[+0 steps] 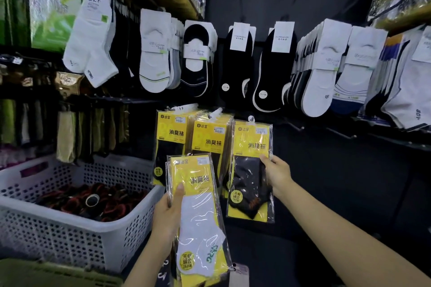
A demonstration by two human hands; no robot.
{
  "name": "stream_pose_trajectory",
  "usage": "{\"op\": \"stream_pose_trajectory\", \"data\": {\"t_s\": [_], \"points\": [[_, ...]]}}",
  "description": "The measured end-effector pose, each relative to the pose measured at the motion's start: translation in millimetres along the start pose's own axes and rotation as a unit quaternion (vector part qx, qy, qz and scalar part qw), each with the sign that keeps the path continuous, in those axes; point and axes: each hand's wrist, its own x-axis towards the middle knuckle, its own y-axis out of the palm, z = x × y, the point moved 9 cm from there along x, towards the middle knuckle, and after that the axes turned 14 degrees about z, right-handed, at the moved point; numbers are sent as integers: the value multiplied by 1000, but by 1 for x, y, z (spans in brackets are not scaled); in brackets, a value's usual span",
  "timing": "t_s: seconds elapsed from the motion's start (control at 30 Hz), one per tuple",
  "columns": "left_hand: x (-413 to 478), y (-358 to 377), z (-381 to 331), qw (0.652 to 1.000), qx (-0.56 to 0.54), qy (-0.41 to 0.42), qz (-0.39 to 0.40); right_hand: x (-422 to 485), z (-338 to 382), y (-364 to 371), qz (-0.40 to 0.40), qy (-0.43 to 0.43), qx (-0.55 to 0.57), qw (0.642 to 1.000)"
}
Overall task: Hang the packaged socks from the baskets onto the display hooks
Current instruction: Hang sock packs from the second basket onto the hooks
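1. Card on the white socks (94,2), upper left: "QZF".
2. White-sock pack (198,205), gripped by the left hand (168,214): "达足" at the top, "消臭袜" on the yellow band, and a round sticker reading "无骨缝合 7A抗菌".
3. Black-sock pack (250,170), gripped by the right hand (276,175): "达足", "消臭袜", and a round sticker reading "无骨缝合".
4. Hung yellow packs (211,140): "达足", "消臭袜".
5. Small print on the white stickers and cards is too small to read.

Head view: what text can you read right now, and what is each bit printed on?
"QZF": card on the white ankle socks, top left.
"达足": top corner of the hanging yellow packs.
"消臭袜": those packs, the dark-sock pack in the right hand, the white-sock pack in the left hand.
"无骨缝合": round badge on the dark-sock pack.
Price stickers and white sock cards: too small to read.
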Motion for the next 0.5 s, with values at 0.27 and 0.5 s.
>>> {"op": "stream_pose_trajectory", "data": {"t_s": [0.27,0.5], "points": [[-2,11,-2,999,-17,3,27,-32,-39,-8,-98,53,-18,994],[-4,35,-1,998,-26,-1,55,-83,-50,78,155,4,-44,987]]}}
